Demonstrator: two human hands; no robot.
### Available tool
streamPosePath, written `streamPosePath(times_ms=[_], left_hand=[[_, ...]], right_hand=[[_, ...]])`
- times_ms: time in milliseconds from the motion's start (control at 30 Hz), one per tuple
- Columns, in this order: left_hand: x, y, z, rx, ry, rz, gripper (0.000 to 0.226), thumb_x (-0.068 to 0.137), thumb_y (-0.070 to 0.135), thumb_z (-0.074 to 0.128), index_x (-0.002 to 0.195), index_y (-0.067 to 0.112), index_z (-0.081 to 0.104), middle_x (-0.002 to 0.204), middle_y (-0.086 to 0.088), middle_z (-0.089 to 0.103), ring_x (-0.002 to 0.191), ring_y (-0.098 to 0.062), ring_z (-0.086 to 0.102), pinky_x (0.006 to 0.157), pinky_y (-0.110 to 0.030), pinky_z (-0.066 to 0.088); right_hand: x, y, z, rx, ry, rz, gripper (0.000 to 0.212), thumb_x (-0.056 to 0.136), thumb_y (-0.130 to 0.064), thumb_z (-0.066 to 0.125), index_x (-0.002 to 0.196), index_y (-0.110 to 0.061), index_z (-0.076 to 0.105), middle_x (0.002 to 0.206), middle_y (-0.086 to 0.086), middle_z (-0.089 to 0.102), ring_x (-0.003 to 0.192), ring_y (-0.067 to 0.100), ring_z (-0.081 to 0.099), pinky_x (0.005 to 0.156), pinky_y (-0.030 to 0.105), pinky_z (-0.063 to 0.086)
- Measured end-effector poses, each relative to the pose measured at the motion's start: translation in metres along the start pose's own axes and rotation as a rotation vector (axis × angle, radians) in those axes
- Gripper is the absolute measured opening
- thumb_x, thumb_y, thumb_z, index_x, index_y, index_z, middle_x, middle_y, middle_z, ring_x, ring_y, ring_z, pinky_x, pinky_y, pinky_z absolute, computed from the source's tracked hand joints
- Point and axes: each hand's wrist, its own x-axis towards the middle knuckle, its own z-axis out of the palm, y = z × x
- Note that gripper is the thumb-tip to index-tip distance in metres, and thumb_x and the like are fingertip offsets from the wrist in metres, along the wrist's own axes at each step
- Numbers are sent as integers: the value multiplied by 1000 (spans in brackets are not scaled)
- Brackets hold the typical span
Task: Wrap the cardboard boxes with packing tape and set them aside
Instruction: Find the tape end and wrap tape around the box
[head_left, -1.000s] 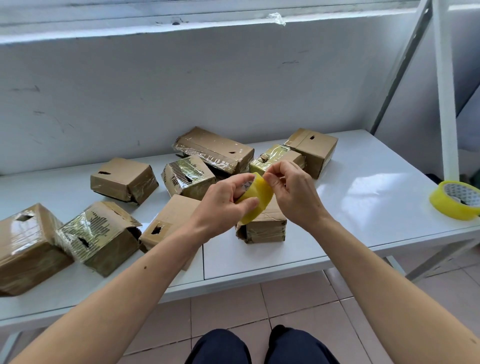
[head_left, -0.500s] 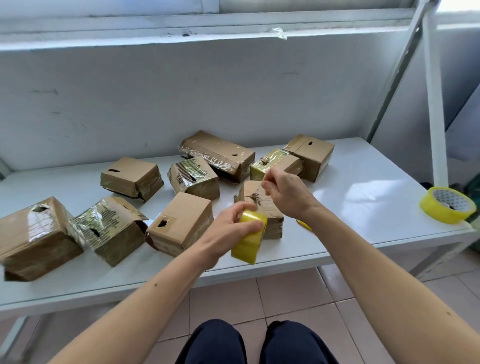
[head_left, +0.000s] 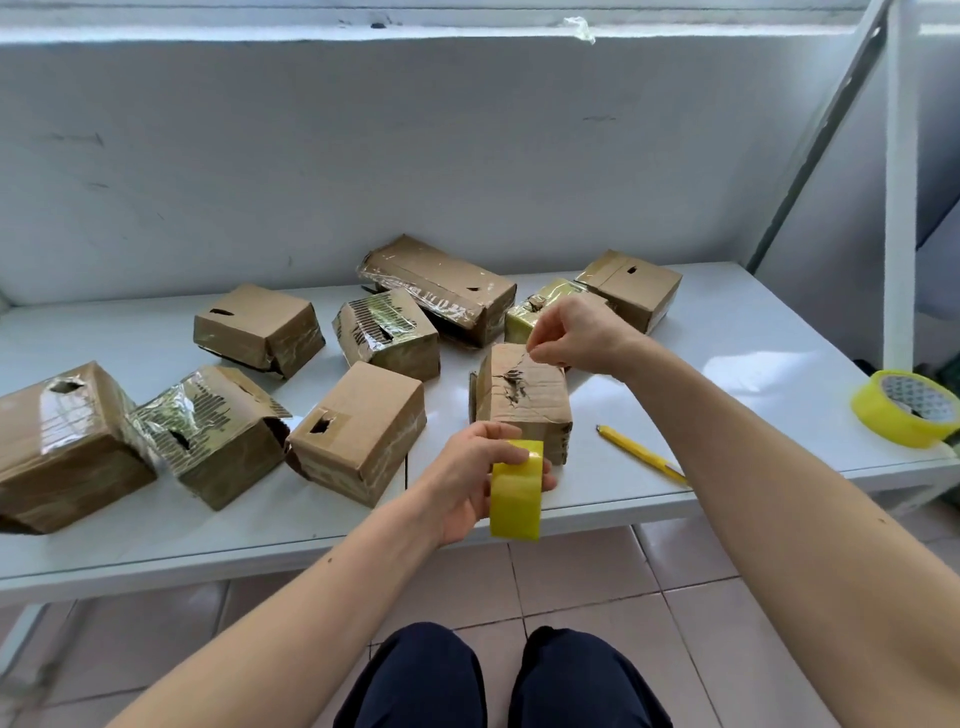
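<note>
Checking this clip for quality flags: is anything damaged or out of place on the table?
Yes. The box under the right hand has a torn, crumpled top. The foil-taped box at left gapes at one side, its flap sticking out. A yellow utility knife lies loose near the table's front edge.

Yellow tape roll stands on edge in the left hand over the tabletop's near edge, gripped by curled fingers. Just behind it sits a dented cardboard box, torn on top, tape around its lower sides, with the right hand pinching at its far top edge. Eight more boxes lie scattered left and behind, several glossy with tape. A second roll lies flat far right
</note>
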Motion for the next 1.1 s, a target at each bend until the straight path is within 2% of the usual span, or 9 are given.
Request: streamPosePath(times_ms=[100, 167, 267, 333, 433, 567, 767, 933, 1100], left_hand=[[1, -6, 8, 43, -15, -59, 20, 104, 11, 47, 123, 9, 41, 90, -20, 75, 75, -30, 75, 73, -40, 59], [1, -5, 15, 27, -41, -103, 25, 108, 25, 41, 125, 7, 40, 90, -21, 75, 70, -29, 73, 68, -39, 60], [5, 2, 19, -29, -76, -101, 26, 107, 27, 45, 122, 6, 49, 91, -17, 75, 68, -25, 73, 63, -36, 61], [6, 4, 20, -69, -81, -149, 26, 103, 27, 51, 116, 6, 56, 99, -17, 74, 70, -23, 73, 73, -35, 60], [14, 0, 18, -122, -38, -199, 27, 101, 33, 55, 107, 7, 58, 101, -20, 74, 67, -22, 72, 80, -37, 56], [23, -3, 18, -173, 12, -245, 34, 98, 37, 60, 111, 6, 54, 94, -26, 72, 57, -23, 70, 60, -33, 59], [33, -7, 14, -204, 49, -238, 48, 96, 41, 63, 124, 5, 50, 92, -25, 73, 56, -23, 70, 55, -33, 58], [39, -7, 11, -199, 58, -239, 52, 96, 42, 62, 132, 7, 48, 88, -25, 72, 53, -23, 69, 50, -31, 56], [45, -7, 10, -231, 60, -225, 54, 94, 41, 65, 135, 10, 50, 106, -28, 71, 56, -25, 71, 49, -31, 56]], right_hand=[[11, -1, 7, -71, 112, -33, 7, 89, -12, 68, 90, -12, 75, 87, -3, 66, 84, 11, 59, 73, 19, 41], [22, -2, 11, -95, 195, -50, 12, 92, -11, 62, 94, -8, 74, 91, 0, 63, 88, 12, 53, 77, 21, 37], [41, 2, 22, -120, 200, -32, 13, 99, -14, 54, 97, -11, 66, 98, 4, 57, 94, 18, 48, 81, 25, 34], [50, 7, 26, -102, 182, -2, 11, 100, -18, 52, 95, -16, 61, 96, 2, 56, 94, 20, 50, 81, 28, 37], [61, 16, 30, -100, 163, 8, 14, 99, -18, 56, 99, -10, 68, 96, 5, 64, 93, 20, 56, 83, 30, 44], [70, 20, 35, -5, 210, 26, 17, 98, -17, 59, 102, -6, 70, 104, 9, 68, 91, 17, 54, 82, 28, 42], [87, 23, 39, 8, 173, 27, 15, 97, -17, 61, 101, -7, 71, 106, 9, 69, 102, 23, 61, 84, 27, 42], [94, 31, 49, 18, 174, 59, 12, 96, -19, 62, 97, -10, 72, 99, 4, 65, 91, 16, 55, 81, 24, 40], [103, 32, 52, 0, 166, 94, 11, 95, -25, 65, 84, -23, 68, 92, -1, 67, 95, 20, 62, 90, 38, 52]])
